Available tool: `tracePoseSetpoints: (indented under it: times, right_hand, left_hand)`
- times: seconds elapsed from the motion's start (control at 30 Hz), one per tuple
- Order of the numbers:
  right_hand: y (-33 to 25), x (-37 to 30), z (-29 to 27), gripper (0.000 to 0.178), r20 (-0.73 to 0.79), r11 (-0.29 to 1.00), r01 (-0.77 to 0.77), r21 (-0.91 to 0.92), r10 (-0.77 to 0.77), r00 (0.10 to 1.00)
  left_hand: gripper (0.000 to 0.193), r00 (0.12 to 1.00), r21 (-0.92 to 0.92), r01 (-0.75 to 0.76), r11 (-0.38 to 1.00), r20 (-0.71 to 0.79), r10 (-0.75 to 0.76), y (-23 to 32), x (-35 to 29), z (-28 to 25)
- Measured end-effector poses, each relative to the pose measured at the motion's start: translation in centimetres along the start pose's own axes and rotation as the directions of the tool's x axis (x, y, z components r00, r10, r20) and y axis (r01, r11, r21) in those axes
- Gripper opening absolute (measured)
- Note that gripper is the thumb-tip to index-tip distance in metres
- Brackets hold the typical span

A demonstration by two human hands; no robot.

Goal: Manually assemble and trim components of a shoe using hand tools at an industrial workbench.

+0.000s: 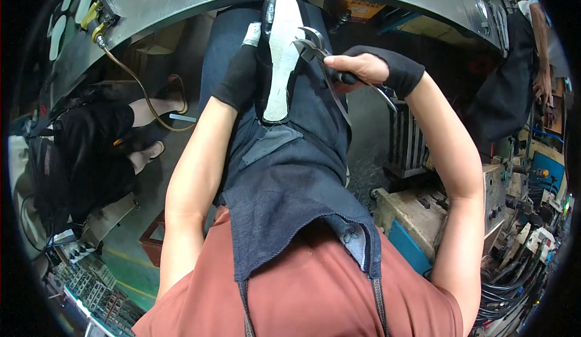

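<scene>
Your left hand (239,76), in a black glove, is gripping a shoe (279,52) sole-up over your denim apron (290,173). Your right hand (357,67) is closing around pincers (318,49), their jaws touching the shoe's edge just beside the left grip.

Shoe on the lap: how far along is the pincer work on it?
Done: the shoe already rests sole-up on the dark apron, with its pale insole showing. In hand: the left hand, in a black glove, steadies its side, while the right hand holds metal pincers with the tips at the insole's upper right edge. Left: I cannot tell how much of the rim has been worked; the near end looks untouched.
</scene>
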State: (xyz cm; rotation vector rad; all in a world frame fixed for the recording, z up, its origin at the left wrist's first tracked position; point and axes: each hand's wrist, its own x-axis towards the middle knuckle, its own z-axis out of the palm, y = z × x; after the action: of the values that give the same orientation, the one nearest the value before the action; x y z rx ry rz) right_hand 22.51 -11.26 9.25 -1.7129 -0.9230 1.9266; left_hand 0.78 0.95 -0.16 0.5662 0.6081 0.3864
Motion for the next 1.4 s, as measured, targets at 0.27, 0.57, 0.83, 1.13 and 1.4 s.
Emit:
tracePoseSetpoints:
  times: [0.27, 0.57, 0.83, 1.13, 1.4]
  right_hand:
    - [1.8, 1.0, -1.4, 0.052, 0.088, 0.998, 0.007, 0.064, -0.013, 0.996]
    - [0.5, 1.6, -0.1, 0.049, -0.007, 0.984, 0.099, 0.148, -0.099, 0.995]
    - [1.4, 0.5, 0.3, 0.044, -0.089, 0.124, 0.022, -0.992, -0.816, 0.571]
    - [-1.9, -1.5, 6.8, 0.05, 0.266, 0.003, 0.552, -0.834, -0.874, 0.407]
    - [-1.9, -1.5, 9.1, 0.041, 0.288, 0.042, 0.507, -0.861, -0.781, 0.554]
  left_hand:
    - [0.05, 1.0, -0.068, 0.014, 0.998, -0.012, -0.015, 0.4, -0.3, 1.5]
    - [0.052, 0.997, 0.084, 0.061, 0.995, -0.061, -0.056, -0.1, 0.9, 1.5]
    - [0.051, 0.848, 0.891, -0.117, 0.438, -0.139, 0.511, -2.3, 1.1, 1.6]
    - [0.058, 0.986, 0.425, -0.116, 0.898, 0.158, 0.053, 2.5, -0.9, 2.4]
    - [0.046, 0.943, 0.543, -0.329, 0.772, 0.221, 0.247, 3.0, -0.9, 2.7]
